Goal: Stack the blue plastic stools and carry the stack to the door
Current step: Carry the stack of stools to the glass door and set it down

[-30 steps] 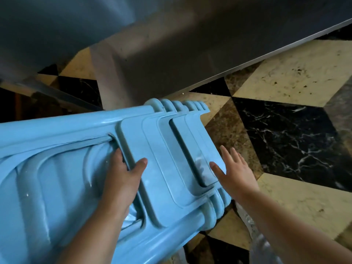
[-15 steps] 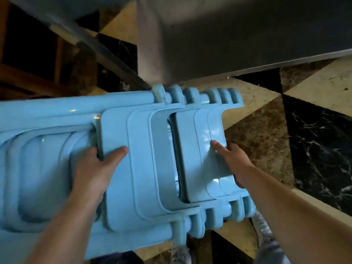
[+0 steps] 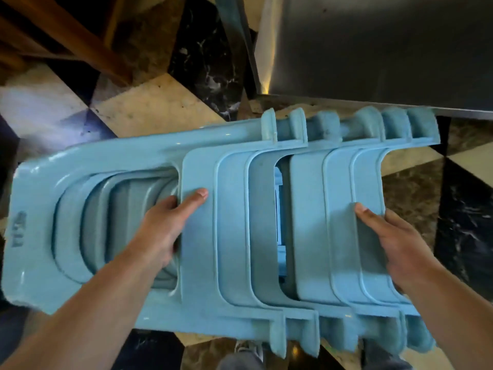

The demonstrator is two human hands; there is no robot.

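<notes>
A stack of several nested blue plastic stools (image 3: 232,236) lies on its side in the air, seats to the left and legs to the right, filling the middle of the head view. My left hand (image 3: 165,225) grips the edge of the outermost stool's side panel, fingers tucked into the side opening and thumb on top. My right hand (image 3: 392,239) clasps the right-hand end of the stack, thumb on the panel and fingers wrapped around the innermost stool's edge. Both forearms reach up from the bottom of the frame.
The patterned marble floor (image 3: 149,102) of black, cream and brown tiles lies below. A dark grey metal surface (image 3: 373,49) rises at the top right, close to the stool legs. Brown wooden furniture (image 3: 61,36) stands at the top left. My shoe (image 3: 248,351) shows beneath the stack.
The stack has swung more level and further right in view. My right hand went from open beside the stack to gripping its leg end. The grey surface has drawn closer.
</notes>
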